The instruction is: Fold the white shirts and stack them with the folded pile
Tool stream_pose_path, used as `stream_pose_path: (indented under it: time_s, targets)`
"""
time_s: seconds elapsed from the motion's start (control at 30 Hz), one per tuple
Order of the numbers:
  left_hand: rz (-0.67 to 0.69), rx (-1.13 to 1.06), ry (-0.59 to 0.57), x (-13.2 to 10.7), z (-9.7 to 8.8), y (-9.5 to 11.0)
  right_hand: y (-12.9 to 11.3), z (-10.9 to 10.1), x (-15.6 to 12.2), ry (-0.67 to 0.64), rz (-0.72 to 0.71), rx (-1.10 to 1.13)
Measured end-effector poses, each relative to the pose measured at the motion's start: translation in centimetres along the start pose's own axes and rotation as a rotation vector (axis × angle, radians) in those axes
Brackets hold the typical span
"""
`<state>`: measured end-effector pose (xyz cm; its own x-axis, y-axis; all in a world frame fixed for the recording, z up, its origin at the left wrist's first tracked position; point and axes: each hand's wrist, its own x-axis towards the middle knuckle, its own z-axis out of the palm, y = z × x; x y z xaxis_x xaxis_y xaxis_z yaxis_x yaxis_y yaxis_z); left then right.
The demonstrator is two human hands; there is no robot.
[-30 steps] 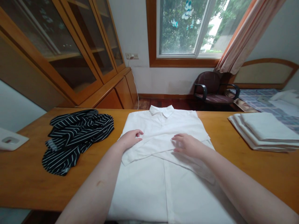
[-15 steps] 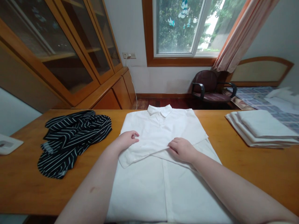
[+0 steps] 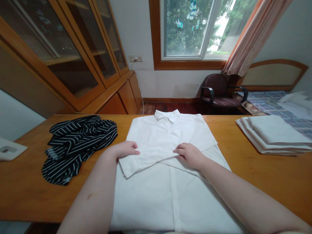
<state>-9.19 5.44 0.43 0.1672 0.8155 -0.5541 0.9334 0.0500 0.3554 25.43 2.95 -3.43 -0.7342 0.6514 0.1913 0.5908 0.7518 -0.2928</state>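
Observation:
A white collared shirt [image 3: 146, 198] lies spread on the wooden table [image 3: 263, 188], collar at the far side, its sleeves folded inward and crossing over the front. At the left edge, my left hand [image 3: 127, 149] is closed on a sleeve, the thumb over the cloth and the other fingers partly hidden. Near the middle, my right hand [image 3: 190, 155] has its fingertips pinched at the lower edge of the folded sleeve. Both forearms reach over the shirt's lower part.
A crumpled black-and-white striped garment [image 3: 80, 139] lies left of the shirt. Folded white cloths [image 3: 275, 133] are stacked at the right. A white object [image 3: 11, 149] sits at the far left edge. Beyond the table stand a glass-door cabinet [image 3: 104, 86] and an armchair [image 3: 219, 91].
My left hand has shifted left and slightly down, and the sleeve end under it has moved outward to the left. My right hand has stayed nearly in place, its fingers slightly more extended.

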Motion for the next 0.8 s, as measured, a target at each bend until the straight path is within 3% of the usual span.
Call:
stream_pose_path:
  time_s: [0.2, 0.33, 0.4, 0.47, 0.53, 0.63, 0.8]
  targets:
    - [-0.169, 0.081, 0.093, -0.2, 0.1, -0.8, -0.6, -0.9, 0.0, -0.009, 0.015, -0.016]
    - [-0.254, 0.063, 0.366, -0.9, -0.8, 0.6, -1.1, -1.4, 0.0, -0.030, 0.001, 0.017]
    - [-0.149, 0.063, 0.518, -0.8, -0.6, 1.7, -1.0, -1.2, 0.1, -0.003, 0.050, 0.019]
    - [0.087, 0.046, 0.596, -0.3, 0.2, 2.7, -0.8, -0.6, 0.2, 0.049, 0.167, -0.015]
    - [0.326, 0.036, 0.596, 0.2, 1.6, 3.9, -0.4, 0.1, 0.2, 0.068, 0.302, -0.072]
    - [0.516, 0.112, 0.461, 1.0, 4.2, 5.4, 0.2, 0.9, 0.1, -0.034, 0.413, -0.122]
    - [0.544, 0.253, 0.192, 2.2, 6.5, 6.5, 0.4, 1.3, -0.1, -0.142, 0.422, -0.130]
